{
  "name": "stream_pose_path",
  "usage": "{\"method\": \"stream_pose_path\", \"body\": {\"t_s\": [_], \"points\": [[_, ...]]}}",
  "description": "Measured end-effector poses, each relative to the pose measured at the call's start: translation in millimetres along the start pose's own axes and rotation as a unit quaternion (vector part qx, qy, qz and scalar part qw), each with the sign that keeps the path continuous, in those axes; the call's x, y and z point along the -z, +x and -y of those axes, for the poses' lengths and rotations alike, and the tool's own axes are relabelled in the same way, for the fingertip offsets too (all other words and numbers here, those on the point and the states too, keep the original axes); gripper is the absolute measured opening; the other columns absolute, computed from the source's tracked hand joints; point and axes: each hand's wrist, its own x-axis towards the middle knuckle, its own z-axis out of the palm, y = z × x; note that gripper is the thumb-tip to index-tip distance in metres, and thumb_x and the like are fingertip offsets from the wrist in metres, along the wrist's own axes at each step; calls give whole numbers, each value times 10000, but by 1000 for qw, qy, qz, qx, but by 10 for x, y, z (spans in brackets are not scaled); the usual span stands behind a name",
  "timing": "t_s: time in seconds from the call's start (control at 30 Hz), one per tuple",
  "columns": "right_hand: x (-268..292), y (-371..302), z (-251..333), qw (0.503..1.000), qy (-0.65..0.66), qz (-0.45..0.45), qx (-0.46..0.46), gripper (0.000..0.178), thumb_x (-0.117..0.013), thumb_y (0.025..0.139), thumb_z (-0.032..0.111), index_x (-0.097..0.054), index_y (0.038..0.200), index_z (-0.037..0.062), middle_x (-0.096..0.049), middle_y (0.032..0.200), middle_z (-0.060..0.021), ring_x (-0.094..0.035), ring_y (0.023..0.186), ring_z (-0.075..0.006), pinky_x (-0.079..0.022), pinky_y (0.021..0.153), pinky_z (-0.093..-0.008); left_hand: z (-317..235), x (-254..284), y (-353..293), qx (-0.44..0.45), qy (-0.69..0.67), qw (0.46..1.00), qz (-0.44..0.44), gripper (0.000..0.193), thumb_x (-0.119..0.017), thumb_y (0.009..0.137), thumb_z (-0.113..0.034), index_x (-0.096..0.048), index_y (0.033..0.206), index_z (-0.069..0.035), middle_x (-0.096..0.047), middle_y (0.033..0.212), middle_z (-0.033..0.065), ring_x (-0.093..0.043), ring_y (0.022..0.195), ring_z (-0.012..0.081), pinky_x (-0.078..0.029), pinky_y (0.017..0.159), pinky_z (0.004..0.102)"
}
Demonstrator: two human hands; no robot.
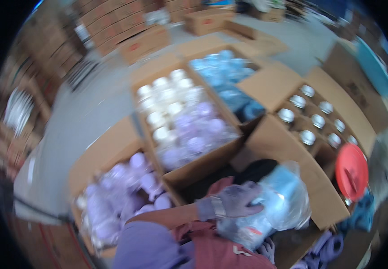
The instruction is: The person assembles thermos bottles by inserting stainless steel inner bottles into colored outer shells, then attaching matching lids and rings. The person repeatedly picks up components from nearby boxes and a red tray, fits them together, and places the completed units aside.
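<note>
One gloved hand (238,201), the left by the way its sleeve is crossing in from the lower left, is pressing flat on a clear plastic bag of pale blue goods (277,204), its grey-gloved fingers spreading over the near-left side of the bundle rather than clenching. The bag is sitting at the near middle of the scene, against the person's dark red garment (221,251) and just above a brown cardboard flap (319,197). The right hand is hard to make out: something glove-like is showing under the bag's near edge, but I cannot tell whether it is gripping or loose.

Judging by this, the step in hand is steadying the bagged bundle, and a next move would call for a firm two-handed hold, since the slick film looks likely to slip.

Just left of the hand, an open cardboard box of lilac rounded pieces (117,197) is standing near. Farther off, a second open box of white and lilac pieces (180,121) is lying in the middle, with a box of blue bagged goods (230,76) beyond it. To the right, a divided carton of shiny metal-topped containers (315,121) is standing open, and a round red lid (352,171) is leaning beside it. Stacked brown cartons (117,27) are lining the far left of the grey floor (86,112).
</note>
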Motion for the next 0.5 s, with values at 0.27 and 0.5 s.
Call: {"method": "stream_pose_path", "body": {"t_s": [0.27,0.5], "points": [[411,1662,481,980,201,0,3,243,-614,828,205,-662,964,10,-632,946,-200,-634,828,-407,-533,692,-443,1396,229,-2120,242,-282,910,-184,417,-640,911,-319,-596,1180,-3,-674,1025,145,-684,839,259,-556,744,376],[-1037,3243,1217,950,168,96,245,372,-609,873,224,-595,1202,51,-590,1202,-178,-596,1066,-363,-448,989,-469,1698,9,-4596,312,-329,707,-542,368,-620,937,-227,-576,1215,11,-667,1075,122,-682,871,233,-601,720,341]]}}
